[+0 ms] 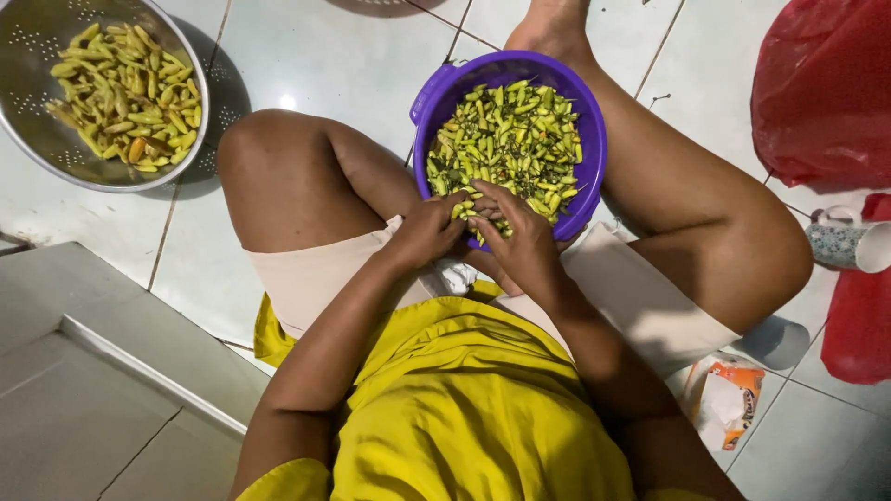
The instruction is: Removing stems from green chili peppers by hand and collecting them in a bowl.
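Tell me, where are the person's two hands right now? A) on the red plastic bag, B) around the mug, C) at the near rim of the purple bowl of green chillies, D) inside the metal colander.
C: the left hand and right hand meet at the near edge of the purple bowl, fingering a green chilli there.

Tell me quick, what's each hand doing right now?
Left hand: closed, pinching a green chili over the purple bowl.
Right hand: fingers curled on the same chili.
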